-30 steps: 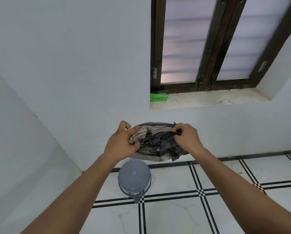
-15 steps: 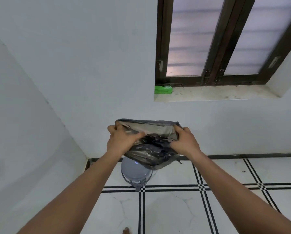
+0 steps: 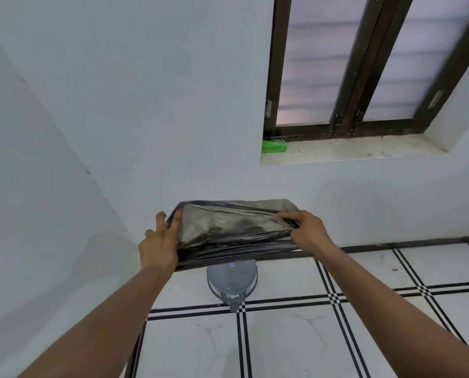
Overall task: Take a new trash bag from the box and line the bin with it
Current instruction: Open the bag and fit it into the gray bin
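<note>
We hold the black trash bag point(image 3: 236, 230) in mid-air in front of us, stretched wide between both hands, directly above the grey bin point(image 3: 232, 285) that stands on the tiled floor point(image 3: 323, 336) near the wall. Our left hand point(image 3: 159, 246) grips the bag's left edge, thumb tucked into the mouth and fingers wrapped outside; our right hand point(image 3: 307, 227) pinches the right edge with curled fingers. The mouth gapes open toward us, showing the paler inside.

By our judgement the bag is already taken from the green box point(image 3: 273, 145), which sits on the windowsill point(image 3: 350, 151) well apart from us, and we are at the step of opening the bag before lining. The bin's lid looks closed, a small blue light showing on top, so the next move calls for getting that lid open, lowering the bag's bottom into the bin, and folding the rim of the bag over the bin's edge. The thin film could slip from a pinch or cling shut, so both grips need to hold.

Compared with a second ago, the bag was a crumpled bundle held between hands close together; now our hands are spread much farther apart and the bag is pulled into a broad open mouth, covering the top of the bin from view.
</note>
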